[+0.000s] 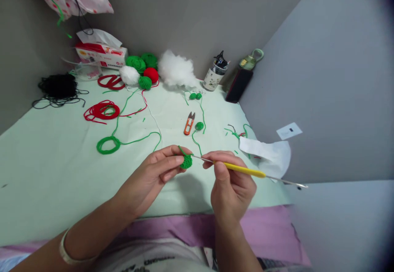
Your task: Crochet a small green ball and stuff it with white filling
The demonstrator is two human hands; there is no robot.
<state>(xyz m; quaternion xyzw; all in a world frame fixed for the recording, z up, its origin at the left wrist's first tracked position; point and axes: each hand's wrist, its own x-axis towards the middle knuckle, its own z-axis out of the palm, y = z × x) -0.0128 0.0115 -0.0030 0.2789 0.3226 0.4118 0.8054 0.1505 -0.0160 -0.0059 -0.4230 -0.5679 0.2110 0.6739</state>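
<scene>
My left hand (154,173) pinches a small green crocheted piece (186,162) between thumb and fingers, above the pale green table cover (46,169). My right hand (229,181) grips a crochet hook with a yellow handle (243,169); its metal tip pokes into the green piece. A green yarn strand (135,140) runs from the piece to a loose green coil (107,144) on the left.
Orange thread snips (189,123) and small green crocheted bits (199,126) lie ahead. Farther back sit yarn balls (141,68), white stuffing (177,70), red scissors (111,82), a tissue box (101,52), a jar (214,77) and black yarn (58,87). White paper (267,150) lies right.
</scene>
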